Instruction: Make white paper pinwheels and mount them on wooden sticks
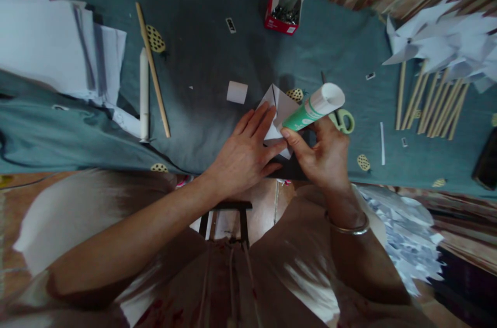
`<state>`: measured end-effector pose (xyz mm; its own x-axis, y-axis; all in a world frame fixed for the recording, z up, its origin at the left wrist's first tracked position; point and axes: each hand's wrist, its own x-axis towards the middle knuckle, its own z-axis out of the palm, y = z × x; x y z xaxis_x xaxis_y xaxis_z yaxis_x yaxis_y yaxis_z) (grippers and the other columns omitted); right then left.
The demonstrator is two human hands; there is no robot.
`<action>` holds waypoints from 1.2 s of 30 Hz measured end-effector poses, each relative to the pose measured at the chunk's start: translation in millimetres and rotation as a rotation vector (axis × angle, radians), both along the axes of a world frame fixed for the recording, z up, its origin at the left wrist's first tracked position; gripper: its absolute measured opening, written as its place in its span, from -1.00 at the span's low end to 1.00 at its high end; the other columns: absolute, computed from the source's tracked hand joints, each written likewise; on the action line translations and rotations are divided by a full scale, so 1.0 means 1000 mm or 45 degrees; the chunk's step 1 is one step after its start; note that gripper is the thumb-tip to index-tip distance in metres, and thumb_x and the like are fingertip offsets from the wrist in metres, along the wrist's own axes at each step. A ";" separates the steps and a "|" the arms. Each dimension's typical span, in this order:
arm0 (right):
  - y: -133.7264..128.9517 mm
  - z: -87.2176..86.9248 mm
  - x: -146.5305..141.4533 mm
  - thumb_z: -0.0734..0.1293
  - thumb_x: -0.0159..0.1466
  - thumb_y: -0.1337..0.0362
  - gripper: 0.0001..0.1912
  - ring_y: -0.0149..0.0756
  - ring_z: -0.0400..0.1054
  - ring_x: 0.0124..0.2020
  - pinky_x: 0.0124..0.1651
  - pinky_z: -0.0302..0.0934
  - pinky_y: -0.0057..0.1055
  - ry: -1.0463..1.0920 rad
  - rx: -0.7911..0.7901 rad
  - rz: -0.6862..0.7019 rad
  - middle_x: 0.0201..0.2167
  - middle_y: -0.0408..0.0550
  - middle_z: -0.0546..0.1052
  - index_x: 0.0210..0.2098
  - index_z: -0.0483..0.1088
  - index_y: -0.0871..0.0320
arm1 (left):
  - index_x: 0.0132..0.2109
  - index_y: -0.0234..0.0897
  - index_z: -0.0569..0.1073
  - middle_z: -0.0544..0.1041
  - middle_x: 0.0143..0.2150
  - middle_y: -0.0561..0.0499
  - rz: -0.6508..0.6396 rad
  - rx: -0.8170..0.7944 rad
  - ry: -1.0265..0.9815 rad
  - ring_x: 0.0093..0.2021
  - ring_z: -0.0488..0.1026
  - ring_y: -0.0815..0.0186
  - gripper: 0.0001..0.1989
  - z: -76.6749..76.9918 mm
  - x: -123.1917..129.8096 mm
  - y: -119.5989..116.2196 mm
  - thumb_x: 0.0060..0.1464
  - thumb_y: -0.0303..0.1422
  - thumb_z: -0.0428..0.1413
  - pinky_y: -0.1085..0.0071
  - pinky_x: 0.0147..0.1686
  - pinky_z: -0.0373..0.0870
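A folded piece of white paper point(285, 106) with cut, lifted flaps lies near the table's front edge. My left hand point(248, 154) rests flat on it, fingers stretched out, pressing its left side. In my right hand point(324, 154) is a green and white glue stick point(308, 113), tilted with its lower end down at the paper. Whether the glue tip touches the paper is hidden by my fingers. A short white cap point(237, 92) lies on the cloth to the left of the paper. Partly behind my right hand are scissors with light green handles point(345, 121).
Stacked white paper point(42, 43) lies at the left, beside a wooden stick point(153, 69) and a white candle-like rod point(144, 92). A red box point(282, 25) of small metal pieces stands at the back. Finished paper pinwheels point(446, 41) on sticks lie right; a dark phone point(487, 160) is at the edge.
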<state>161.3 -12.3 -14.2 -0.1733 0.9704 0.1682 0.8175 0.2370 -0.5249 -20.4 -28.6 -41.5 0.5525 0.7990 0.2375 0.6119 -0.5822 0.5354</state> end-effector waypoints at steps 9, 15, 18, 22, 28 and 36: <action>0.002 -0.002 -0.006 0.30 0.29 -0.07 -0.66 -0.16 0.43 -0.30 -0.20 0.32 -0.22 0.016 -0.002 0.026 -0.37 -0.08 0.52 -0.21 0.38 0.08 | 0.05 -0.24 0.51 0.09 0.44 -0.27 -0.007 -0.017 -0.008 0.42 0.02 -0.21 -0.63 -0.002 0.000 0.000 0.09 -0.28 0.24 -0.26 0.26 0.08; 0.005 0.000 -0.011 0.33 0.29 0.02 -0.74 -0.17 0.43 -0.30 -0.22 0.32 -0.24 0.050 0.010 0.030 -0.39 -0.08 0.52 -0.24 0.39 0.07 | 0.06 -0.24 0.50 0.05 0.46 -0.24 0.025 -0.039 0.009 0.44 -0.06 -0.23 -0.61 -0.003 0.000 -0.001 0.09 -0.25 0.24 -0.24 0.28 0.05; 0.007 -0.002 -0.013 0.36 0.25 0.02 -0.75 -0.16 0.43 -0.30 -0.20 0.33 -0.22 0.108 -0.016 -0.022 -0.40 -0.08 0.51 -0.26 0.40 0.06 | 0.06 -0.21 0.49 0.08 0.45 -0.23 0.020 -0.037 0.017 0.43 -0.05 -0.23 -0.62 -0.001 0.000 -0.001 0.10 -0.25 0.23 -0.26 0.27 0.06; 0.015 -0.005 -0.009 0.39 0.22 0.03 -0.74 -0.19 0.43 -0.28 -0.12 0.33 -0.19 0.366 -0.039 -0.152 -0.38 -0.08 0.51 -0.26 0.41 0.07 | 0.12 -0.18 0.46 0.11 0.42 -0.27 0.013 -0.026 0.023 0.42 -0.04 -0.26 -0.57 0.002 -0.001 0.000 0.10 -0.26 0.23 -0.28 0.25 0.07; 0.034 -0.002 0.008 0.42 0.18 0.07 -0.78 -0.36 0.42 -0.28 -0.07 0.34 -0.29 1.093 -0.026 -0.299 -0.33 -0.15 0.53 -0.32 0.43 0.08 | 0.18 -0.17 0.41 0.07 0.43 -0.30 0.000 -0.008 0.025 0.43 -0.06 -0.26 -0.52 0.000 -0.001 -0.001 0.11 -0.25 0.22 -0.27 0.26 0.06; 0.036 0.000 0.011 0.47 0.12 0.09 -0.80 -0.44 0.42 -0.37 -0.19 0.39 -0.40 1.626 -0.382 -0.444 -0.43 -0.21 0.53 -0.41 0.47 0.07 | 0.28 -0.16 0.22 0.34 0.27 -0.20 0.068 0.201 -0.085 0.31 0.23 0.06 -0.52 0.016 -0.034 0.015 0.27 -0.20 0.04 0.00 0.23 0.25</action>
<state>172.4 23.8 -14.3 0.2035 0.9587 -0.1988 -0.2808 -0.1373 -0.9499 -54.2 -13.1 -25.6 0.4889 0.7767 0.3971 0.6102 -0.6298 0.4806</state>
